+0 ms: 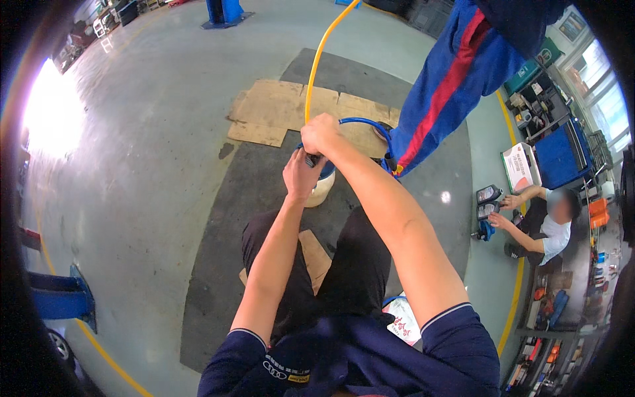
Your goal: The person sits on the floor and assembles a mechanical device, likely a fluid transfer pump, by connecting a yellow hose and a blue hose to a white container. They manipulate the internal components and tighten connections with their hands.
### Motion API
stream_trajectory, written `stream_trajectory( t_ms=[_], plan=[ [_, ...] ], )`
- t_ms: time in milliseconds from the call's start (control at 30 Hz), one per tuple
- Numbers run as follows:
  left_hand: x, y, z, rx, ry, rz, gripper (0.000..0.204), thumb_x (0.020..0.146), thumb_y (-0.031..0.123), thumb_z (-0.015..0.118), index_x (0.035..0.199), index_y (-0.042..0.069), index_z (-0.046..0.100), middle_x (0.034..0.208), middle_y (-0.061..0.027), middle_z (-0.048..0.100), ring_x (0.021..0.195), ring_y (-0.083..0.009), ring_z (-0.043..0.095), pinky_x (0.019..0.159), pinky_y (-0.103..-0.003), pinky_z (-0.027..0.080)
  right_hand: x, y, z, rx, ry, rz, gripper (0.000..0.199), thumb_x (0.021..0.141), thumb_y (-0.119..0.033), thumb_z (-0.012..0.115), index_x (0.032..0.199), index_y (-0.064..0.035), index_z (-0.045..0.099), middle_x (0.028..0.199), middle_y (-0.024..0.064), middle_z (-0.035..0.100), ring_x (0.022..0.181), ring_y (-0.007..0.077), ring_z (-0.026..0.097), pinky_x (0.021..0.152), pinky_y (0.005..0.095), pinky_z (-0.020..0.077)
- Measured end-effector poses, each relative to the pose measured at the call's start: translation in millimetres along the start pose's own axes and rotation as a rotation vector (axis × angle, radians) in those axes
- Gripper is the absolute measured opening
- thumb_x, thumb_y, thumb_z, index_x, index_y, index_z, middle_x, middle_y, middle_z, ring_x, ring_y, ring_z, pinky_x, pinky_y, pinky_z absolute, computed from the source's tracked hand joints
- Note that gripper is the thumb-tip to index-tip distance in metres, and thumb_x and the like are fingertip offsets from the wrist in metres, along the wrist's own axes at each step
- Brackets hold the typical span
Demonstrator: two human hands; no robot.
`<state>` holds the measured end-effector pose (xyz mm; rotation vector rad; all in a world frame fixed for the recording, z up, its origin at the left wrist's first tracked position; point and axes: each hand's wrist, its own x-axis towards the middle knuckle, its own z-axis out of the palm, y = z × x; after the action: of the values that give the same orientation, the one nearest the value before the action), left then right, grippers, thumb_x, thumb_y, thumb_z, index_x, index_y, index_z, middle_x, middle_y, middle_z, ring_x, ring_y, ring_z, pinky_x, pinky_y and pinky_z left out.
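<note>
Two bare hands meet in the head view above the mat: the left hand (pixel 301 177) curls around a small dark piece (pixel 311 160), while the right hand (pixel 322 134) bends over just above it, its fingers hidden, so I cannot tell what it grips. From the right hand a yellow hose (pixel 317 59) runs upward and a blue hose (pixel 362 120) arcs rightward; a whitish container (pixel 320 193) stands just beneath, partly covered by the left hand.
</note>
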<state>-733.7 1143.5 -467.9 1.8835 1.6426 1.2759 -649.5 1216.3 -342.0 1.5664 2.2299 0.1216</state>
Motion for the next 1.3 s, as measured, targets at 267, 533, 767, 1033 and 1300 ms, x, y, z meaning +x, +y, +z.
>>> stream_trajectory(
  t_ms=[267,533,767,1033,1300],
  plan=[
    [18.5,-0.2,13.5,0.175,-0.058,0.0,0.038,0.085,0.045,0.079,0.098,0.01,0.075,0.097,-0.0126,0.078,0.088,-0.0375,0.075,0.075,-0.049,0.059,6.8,0.3,2.2,-0.028,-0.021,0.003,0.03,0.088,-0.037,0.075,0.114,-0.0272,0.085,0.119,-0.0049,0.081,0.113,0.0164,0.076,0.087,0.0343,0.0599],
    [24.1,1.3,6.1,0.211,-0.122,0.007,0.031,0.09,0.042,0.071,0.094,0.011,0.076,0.093,-0.0131,0.078,0.087,-0.0364,0.076,0.072,-0.048,0.059,-0.1,-1.8,-6.5,0.07,0.046,-0.013,0.025,0.082,-0.024,0.072,0.102,-0.0179,0.086,0.106,0.0058,0.082,0.102,0.0247,0.079,0.085,0.0397,0.0621],
    [29.0,-1.5,5.6,0.112,-0.209,0.03,0.033,0.089,0.045,0.074,0.095,0.012,0.078,0.101,-0.0096,0.078,0.093,-0.0312,0.075,0.078,-0.046,0.058,10.8,2.5,3.0,-0.031,-0.007,-0.015,0.024,0.084,-0.025,0.071,0.099,-0.0139,0.086,0.105,0.0087,0.082,0.1,0.0289,0.079,0.085,0.042,0.0621],
    [17.9,-12.7,17.0,0.007,-0.054,0.0,0.045,0.087,0.053,0.079,0.101,0.01,0.074,0.09,-0.0112,0.074,0.084,-0.0292,0.075,0.072,-0.042,0.06,10.1,-6.2,-10.8,-0.077,-0.064,-0.046,0.032,0.091,-0.029,0.058,0.094,-0.0117,0.084,0.103,0.0145,0.08,0.098,0.0356,0.077,0.084,0.0476,0.0612],
    [20.2,-5.8,4.7,-0.061,-0.063,-0.138,0.042,0.087,0.046,0.079,0.101,0.007,0.072,0.091,-0.0134,0.074,0.081,-0.033,0.075,0.072,-0.044,0.061,7.7,-17.8,-24.0,-0.074,-0.047,0.01,0.031,0.091,-0.029,0.058,0.093,-0.0117,0.084,0.1,0.0143,0.08,0.097,0.0345,0.077,0.084,0.0485,0.0614]
  ],
)
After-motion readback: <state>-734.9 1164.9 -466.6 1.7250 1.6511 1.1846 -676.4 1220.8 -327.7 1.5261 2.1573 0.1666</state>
